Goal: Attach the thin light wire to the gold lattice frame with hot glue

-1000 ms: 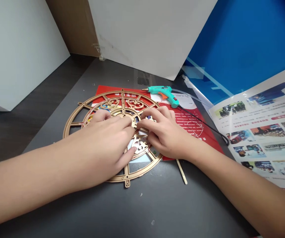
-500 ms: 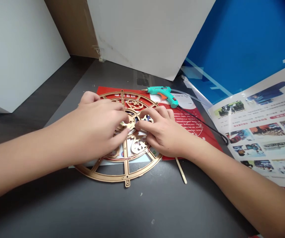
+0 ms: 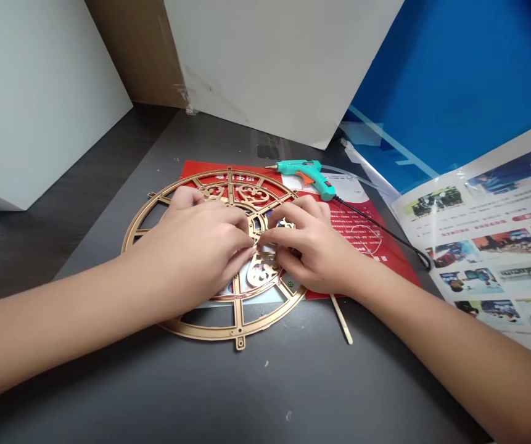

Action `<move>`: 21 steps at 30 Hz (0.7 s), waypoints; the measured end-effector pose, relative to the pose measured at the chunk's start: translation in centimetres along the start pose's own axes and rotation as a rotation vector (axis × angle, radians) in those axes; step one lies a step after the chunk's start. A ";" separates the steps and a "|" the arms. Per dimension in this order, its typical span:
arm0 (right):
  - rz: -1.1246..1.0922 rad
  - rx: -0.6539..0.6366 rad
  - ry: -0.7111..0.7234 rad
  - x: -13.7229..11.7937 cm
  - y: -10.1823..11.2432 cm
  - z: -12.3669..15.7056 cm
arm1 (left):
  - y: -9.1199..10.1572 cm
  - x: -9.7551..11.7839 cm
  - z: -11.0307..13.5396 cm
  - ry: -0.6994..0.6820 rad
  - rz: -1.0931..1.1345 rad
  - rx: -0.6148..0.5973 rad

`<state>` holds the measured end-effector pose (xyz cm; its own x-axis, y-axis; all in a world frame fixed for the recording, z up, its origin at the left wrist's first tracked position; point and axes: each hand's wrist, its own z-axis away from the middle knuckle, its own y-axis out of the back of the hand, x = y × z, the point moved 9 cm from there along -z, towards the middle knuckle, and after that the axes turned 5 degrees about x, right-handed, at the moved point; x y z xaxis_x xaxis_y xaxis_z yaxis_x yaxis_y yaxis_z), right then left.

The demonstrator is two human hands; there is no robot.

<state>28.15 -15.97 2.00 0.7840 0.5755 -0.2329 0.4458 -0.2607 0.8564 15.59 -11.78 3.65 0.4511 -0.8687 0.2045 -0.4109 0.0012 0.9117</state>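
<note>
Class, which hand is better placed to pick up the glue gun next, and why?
Probably the right hand: it is nearer the glue gun, just below it in view. The left hand is farther away, over the wooden wheel.

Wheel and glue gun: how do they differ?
The wheel is tan and openwork; the glue gun is teal with an orange trigger. The wheel is far larger than the glue gun. The left hand and right hand are at the wheel's middle, while the glue gun lies untouched. Both lie over part of the red sheet.
</note>
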 end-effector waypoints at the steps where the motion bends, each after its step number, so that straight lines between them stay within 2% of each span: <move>1: 0.001 0.028 0.012 -0.1 0.2 0.1 | 0.0 0.2 0.0 -0.018 0.005 0.004; 7: 0.026 0.087 -0.012 -0.1 0.7 0.1 | 0.4 0.2 0.0 -0.019 0.030 0.051; 14: 0.029 -0.096 -0.064 0.0 -0.4 0.0 | 0.1 -0.5 -0.2 0.077 0.082 0.002; 21: 0.037 -0.171 -0.126 0.4 -0.8 -0.2 | -0.1 -0.6 -0.2 0.107 0.089 -0.009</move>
<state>28.02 -15.41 1.35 0.8512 0.4633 -0.2466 0.3443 -0.1381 0.9287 15.48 -11.18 3.54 0.4953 -0.8071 0.3214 -0.4463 0.0810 0.8912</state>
